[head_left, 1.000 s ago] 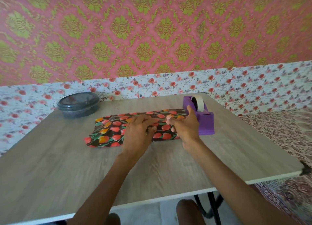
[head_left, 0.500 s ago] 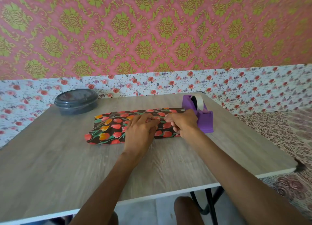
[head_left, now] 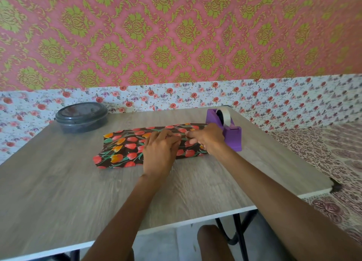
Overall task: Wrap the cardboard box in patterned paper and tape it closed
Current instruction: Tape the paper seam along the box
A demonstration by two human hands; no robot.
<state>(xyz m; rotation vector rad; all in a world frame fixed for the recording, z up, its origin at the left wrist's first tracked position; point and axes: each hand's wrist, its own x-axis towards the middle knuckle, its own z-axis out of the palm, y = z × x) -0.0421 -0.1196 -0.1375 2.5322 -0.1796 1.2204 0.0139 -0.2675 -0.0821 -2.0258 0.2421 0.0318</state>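
A dark round lidded container (head_left: 81,117) sits at the far left corner of the surface (head_left: 58,182). A purple tape dispenser (head_left: 228,132) with its white roll stands at the far right, just beside the parcel and partly behind my right grip (head_left: 208,139). The patterned paper (head_left: 121,147), dark with red and orange tulips, lies mid-surface and covers the box. My left grip (head_left: 159,153) presses on top with its fingers laid flat. My right grip's fingertips meet it at the fold; I cannot tell whether they pinch or press.
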